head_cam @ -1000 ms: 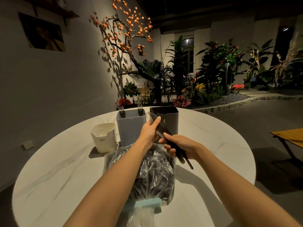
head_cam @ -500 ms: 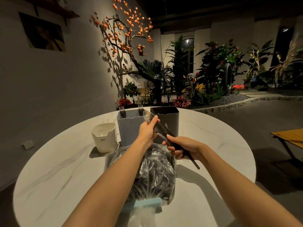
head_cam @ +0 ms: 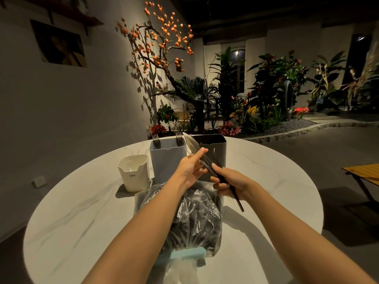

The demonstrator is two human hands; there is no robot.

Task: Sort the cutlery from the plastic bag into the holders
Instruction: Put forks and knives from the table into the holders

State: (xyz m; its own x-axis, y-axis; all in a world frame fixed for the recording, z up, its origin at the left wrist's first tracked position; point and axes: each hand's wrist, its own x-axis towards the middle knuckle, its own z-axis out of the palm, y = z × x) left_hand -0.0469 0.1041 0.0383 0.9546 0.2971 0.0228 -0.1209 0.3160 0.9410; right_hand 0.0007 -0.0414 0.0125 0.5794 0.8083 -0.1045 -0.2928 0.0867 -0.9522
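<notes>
A clear plastic bag (head_cam: 196, 220) full of dark cutlery lies on the round white table (head_cam: 82, 212), pinched by a light blue clip (head_cam: 184, 255). Behind it stand a white holder (head_cam: 134, 173), a grey holder (head_cam: 166, 160) with two forks (head_cam: 156, 138) sticking up, and a black holder (head_cam: 215, 146). My right hand (head_cam: 229, 183) grips the dark handles of a few knives (head_cam: 192, 145), blades pointing up and away. My left hand (head_cam: 190, 167) pinches the same bundle near the blades, above the bag and in front of the black holder.
A wall runs along the left with a picture on it. Plants and an orange-fruited tree stand behind the table. A wooden folding table (head_cam: 365, 173) sits at the right on the grey floor.
Both hands have lifted the knife bundle slightly up and away toward the black holder. My left fingers slid along the blades. The bag and holders have not moved.
</notes>
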